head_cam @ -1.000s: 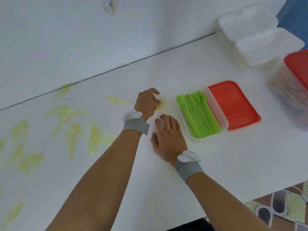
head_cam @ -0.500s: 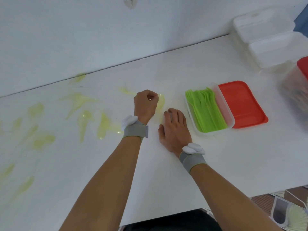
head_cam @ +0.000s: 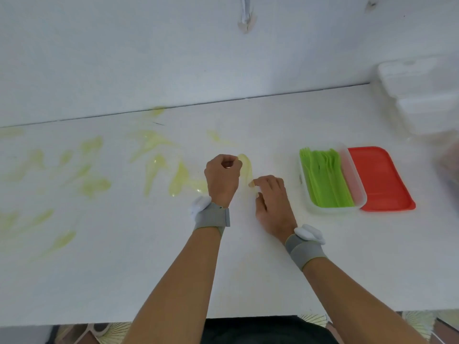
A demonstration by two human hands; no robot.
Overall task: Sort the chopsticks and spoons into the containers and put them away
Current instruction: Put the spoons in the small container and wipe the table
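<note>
Fingers of the left hand (head_cam: 223,175) are curling into a loose fist and pinching the top end of a pale yellow translucent spoon (head_cam: 246,167), which is lying on the white table (head_cam: 248,274) just left of the clear container (head_cam: 331,181). The right hand (head_cam: 272,202) is resting beside it, nearer the container, its fingers bending and its fingertips pinching the spoon's lower end. Both wrists are wearing grey bands with white pods. The clear container is sitting to the right of both hands, and bright green forks (head_cam: 325,180) are lying packed in its left part, tines pointing toward the wall (head_cam: 173,58). A red lid (head_cam: 380,180) is lying flat against the container's right side, touching it. More pale yellow spoons (head_cam: 154,167) are lying scattered over the table well to the left of the container, beyond the left hand, too blurred to count. Stacked white boxes (head_cam: 422,95) are standing behind and to the right of the container, near the wall. Another container with reddish contents is showing at the frame edge further right of the lid, too blurred to make out.
</note>
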